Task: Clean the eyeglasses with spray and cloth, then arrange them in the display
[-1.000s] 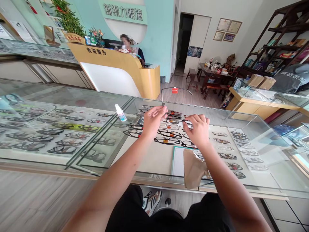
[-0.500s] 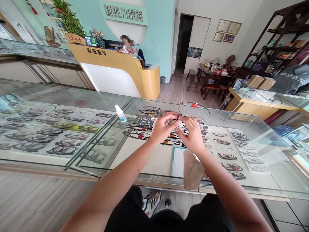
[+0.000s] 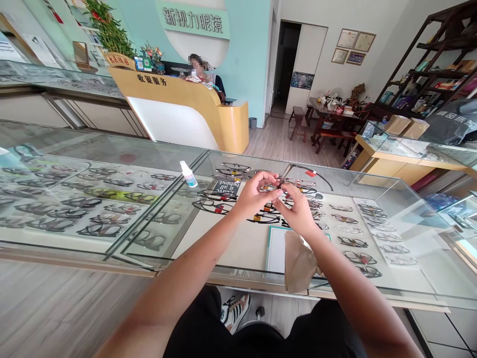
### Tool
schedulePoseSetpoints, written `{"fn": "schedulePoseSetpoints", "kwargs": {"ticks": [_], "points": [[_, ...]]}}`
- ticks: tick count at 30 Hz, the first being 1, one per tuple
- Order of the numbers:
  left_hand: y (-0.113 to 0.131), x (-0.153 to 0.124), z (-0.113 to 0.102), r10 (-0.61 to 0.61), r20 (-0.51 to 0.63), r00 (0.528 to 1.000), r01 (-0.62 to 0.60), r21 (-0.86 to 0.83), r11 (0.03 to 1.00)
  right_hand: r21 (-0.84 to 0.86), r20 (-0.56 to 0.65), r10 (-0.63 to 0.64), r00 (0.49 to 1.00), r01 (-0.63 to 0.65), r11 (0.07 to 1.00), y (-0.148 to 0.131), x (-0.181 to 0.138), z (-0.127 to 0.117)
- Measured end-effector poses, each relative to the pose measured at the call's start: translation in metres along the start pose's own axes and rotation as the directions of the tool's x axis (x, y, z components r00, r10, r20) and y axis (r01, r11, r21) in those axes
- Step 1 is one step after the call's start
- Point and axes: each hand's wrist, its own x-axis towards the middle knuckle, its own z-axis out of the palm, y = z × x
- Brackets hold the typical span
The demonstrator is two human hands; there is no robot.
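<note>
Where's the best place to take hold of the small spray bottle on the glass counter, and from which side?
Judging by its pose, grip the spray bottle around its white body, just under the blue cap end. It leans on the glass counter, free on all sides. Come from the right with the left hand, the nearer one, though both hands, right hand too, now hold the glasses frame.

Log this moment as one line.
left hand: holds glasses | right hand: holds glasses | brown cloth: on glass counter
</note>
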Motion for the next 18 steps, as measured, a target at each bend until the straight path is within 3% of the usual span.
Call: {"fn": "schedulePoseSetpoints", "kwargs": {"ticks": [4, 7, 8, 10, 12, 13, 15, 18], "points": [[0.006, 0.003, -0.008, -0.020, 0.018, 1.000, 0.020, 0.025, 0.999, -0.022, 0.003, -0.003, 1.000, 0.003, 1.000, -0.006, 0.001, -0.004], [0.011, 0.012, -0.036, 0.116, -0.208, 0.971, -0.061, 0.255, 0.965, -0.035, -0.056, 0.046, 0.997, -0.048, 0.998, -0.007, 0.002, -0.009], [0.012, 0.016, -0.050, 0.198, -0.334, 0.922, -0.067, 0.366, 0.928, -0.030, -0.072, 0.065, 0.995, -0.068, 0.997, -0.007, 0.003, -0.011], [0.014, 0.022, -0.079, 0.383, -0.553, 0.740, 0.012, 0.580, 0.815, -0.014, -0.103, 0.096, 0.990, -0.098, 0.995, -0.005, 0.004, -0.015], [0.015, 0.025, -0.107, 0.488, -0.669, 0.561, 0.193, 0.679, 0.708, 0.008, -0.133, 0.116, 0.984, -0.116, 0.993, -0.002, 0.004, -0.017], [0.015, 0.025, -0.119, 0.489, -0.712, 0.503, 0.298, 0.675, 0.675, 0.018, -0.145, 0.124, 0.982, -0.123, 0.992, 0.000, 0.004, -0.018], [0.013, 0.025, -0.140, 0.414, -0.792, 0.449, 0.496, 0.606, 0.622, 0.033, -0.161, 0.141, 0.977, -0.138, 0.990, 0.003, 0.004, -0.018], [0.006, 0.023, -0.165, 0.207, -0.878, 0.432, 0.724, 0.475, 0.501, 0.043, -0.170, 0.158, 0.973, -0.153, 0.987, 0.008, 0.004, -0.019]]}}
